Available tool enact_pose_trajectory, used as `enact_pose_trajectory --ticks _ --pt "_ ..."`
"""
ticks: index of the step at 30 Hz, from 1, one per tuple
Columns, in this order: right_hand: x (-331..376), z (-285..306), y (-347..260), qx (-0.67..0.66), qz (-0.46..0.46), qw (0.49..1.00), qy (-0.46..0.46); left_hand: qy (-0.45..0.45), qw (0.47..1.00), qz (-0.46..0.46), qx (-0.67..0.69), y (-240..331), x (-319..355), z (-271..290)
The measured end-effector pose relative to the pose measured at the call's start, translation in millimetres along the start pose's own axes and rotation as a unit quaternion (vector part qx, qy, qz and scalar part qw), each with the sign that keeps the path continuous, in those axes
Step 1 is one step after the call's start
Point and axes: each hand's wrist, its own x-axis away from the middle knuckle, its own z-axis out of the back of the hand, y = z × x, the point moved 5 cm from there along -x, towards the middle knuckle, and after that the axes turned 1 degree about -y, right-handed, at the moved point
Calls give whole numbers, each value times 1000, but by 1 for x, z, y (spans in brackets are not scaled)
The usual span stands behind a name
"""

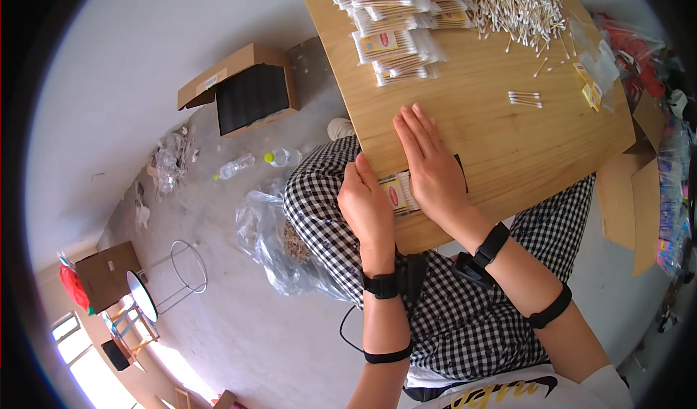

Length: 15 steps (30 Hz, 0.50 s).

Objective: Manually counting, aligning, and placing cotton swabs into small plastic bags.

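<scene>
A clear packet of cotton swabs (399,191) with a yellow and red label lies at the near left edge of the wooden table (494,155). My left hand (365,204) is closed along the packet's left side, its fingertips partly hidden. My right hand (435,166) lies flat over the packet's right part, fingers stretched out and pointing away from me. Something black and thin shows beside the right hand, mostly covered. Several loose cotton swabs (525,100) lie in a small row to the right. Filled packets (396,42) are stacked at the far left.
A heap of loose cotton swabs (517,6) covers the table's far side. Yellow label cards (589,90) and clear bags (601,64) lie at the right edge. On the floor are bottles (236,166), a plastic sack (268,242), a stool (144,296) and cardboard boxes (290,82).
</scene>
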Motion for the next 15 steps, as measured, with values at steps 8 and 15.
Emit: enact_pose_trajectory --ticks 8,15 --pt "-1 -3 -12 -83 -4 996 13 13 998 -11 -61 3 2 0" --pt "-2 -6 -23 -353 -43 934 31 3 998 -54 -40 3 4 -2"
